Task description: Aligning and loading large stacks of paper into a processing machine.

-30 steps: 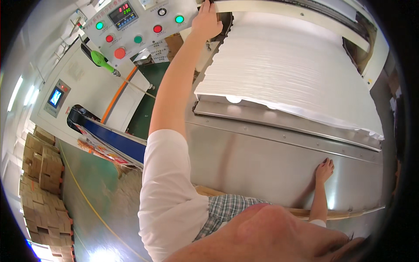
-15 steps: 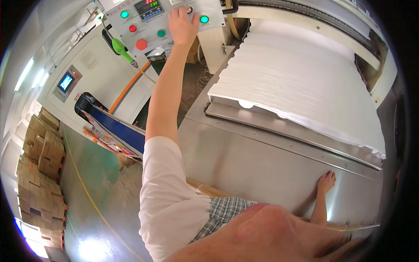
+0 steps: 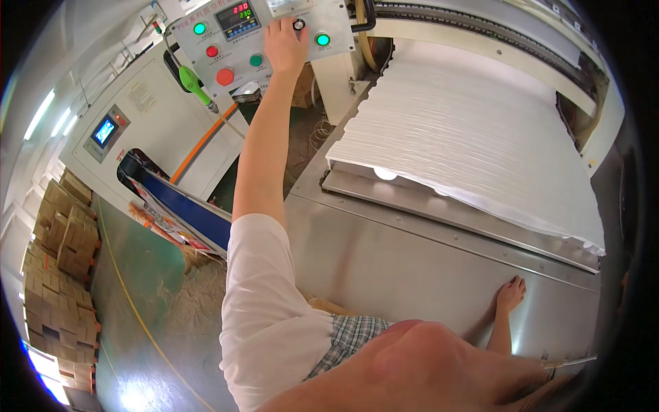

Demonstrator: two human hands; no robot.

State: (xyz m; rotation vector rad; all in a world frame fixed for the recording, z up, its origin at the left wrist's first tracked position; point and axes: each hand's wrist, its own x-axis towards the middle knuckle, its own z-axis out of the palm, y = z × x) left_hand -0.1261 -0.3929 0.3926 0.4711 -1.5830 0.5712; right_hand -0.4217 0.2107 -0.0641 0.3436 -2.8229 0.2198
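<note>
My left hand (image 3: 286,49) reaches far up to the grey control panel (image 3: 195,48). Its index finger and thumb close around a small black knob (image 3: 298,25), while the other fingers lie against the panel. Lit green buttons, a red button and a digital display surround it. On the bare steel table (image 3: 391,268) of the machine, my right hand (image 3: 510,295) rests with its fingers stretched forward. Beyond that hand, a wide sheet of white, rippled material (image 3: 473,130) lies over the machine's bed, its front edge hanging unevenly over a metal lip.
At the left stands a white cabinet (image 3: 147,103) with a small screen, beside a blue conveyor belt (image 3: 189,213). A green air gun (image 3: 192,81) hangs by the panel. Stacked cardboard boxes (image 3: 65,275) line the far-left floor. The machine's frame (image 3: 473,41) spans the back.
The view has shifted slightly, so the panel sits a little lower. My left hand stays at the knob, and my right hand remains on the steel table.
</note>
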